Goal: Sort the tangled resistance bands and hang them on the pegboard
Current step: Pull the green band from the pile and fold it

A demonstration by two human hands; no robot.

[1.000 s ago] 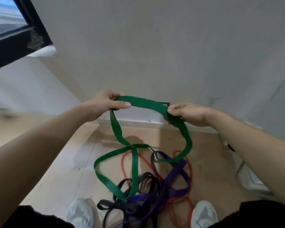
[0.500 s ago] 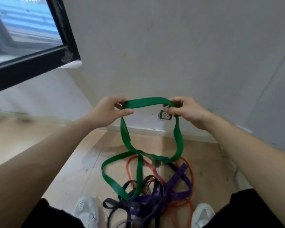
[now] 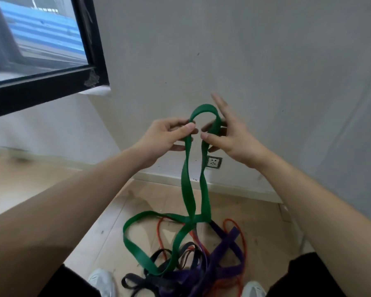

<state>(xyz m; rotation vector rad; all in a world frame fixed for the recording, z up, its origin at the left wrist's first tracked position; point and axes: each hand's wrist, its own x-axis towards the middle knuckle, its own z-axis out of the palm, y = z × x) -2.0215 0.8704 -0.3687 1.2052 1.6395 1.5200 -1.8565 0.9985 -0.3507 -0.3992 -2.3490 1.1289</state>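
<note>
A wide green resistance band (image 3: 186, 189) hangs from both hands in front of the wall, its top arched into a small loop. My left hand (image 3: 165, 136) pinches the band's left strand between thumb and fingers. My right hand (image 3: 227, 133) holds the right strand with thumb and lower fingers, while its upper fingers point straight up. The green band's lower loops trail onto the floor. There it lies over a tangle of purple bands (image 3: 225, 260), black bands (image 3: 159, 279) and a thin red band (image 3: 242, 234). No pegboard is in view.
A grey wall stands close ahead with a wall socket (image 3: 213, 162) near the skirting. A black-framed window (image 3: 51, 82) is at the upper left. My two white shoes (image 3: 101, 279) stand on the wooden floor on either side of the band pile.
Both hands have come close together and risen, narrowing the green band's top into a small loop. My right hand's upper fingers have straightened. The view has tilted upward, showing more window.
</note>
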